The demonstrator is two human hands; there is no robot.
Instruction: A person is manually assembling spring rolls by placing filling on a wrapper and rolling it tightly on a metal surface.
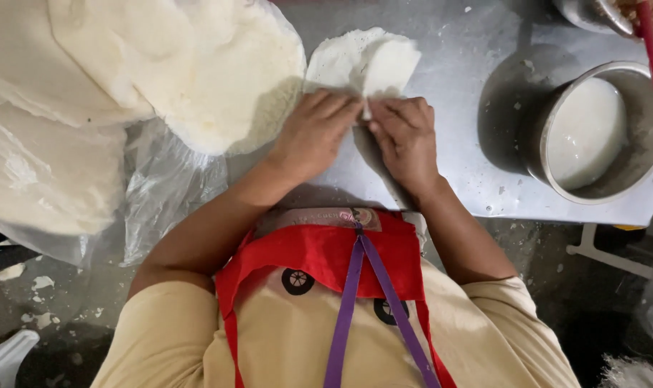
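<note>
**Both hands folding a thin white wrapper on a steel surface**

Leftmost, a large heap of thin white sheets (161, 65) lies on crumpled clear plastic (165, 190), spilling over the left edge of the grey metal surface (470, 65). The heap fills the far left of the scene, and its rounded right edge comes close to the hands.

Just right of the heap, the left hand (313, 133) lies palm down on the surface, its fingers curled and pressing on the near edge of a single white wrapper (362, 61). The right hand (405, 136) sits right beside it, fingers likewise bent, pinching the same edge; the fingertips of the two hands almost meet at a small white fold between them. Both hands are thus closed on the wrapper. The wrapper itself lies flat on the surface on the far side of the hands, part of it turned over into a flap.

Nearer the camera, a red apron (326, 251) with purple straps (355, 302) covers a pale yellow shirt (283, 338).

Further right, well apart from the hands, a round metal pot (638, 144) stands on the surface, holding a white liquid. At the far right corner, a second metal bowl (592, 14) is cut off by the frame, with a red handle (649, 43) leaning out of it.
</note>
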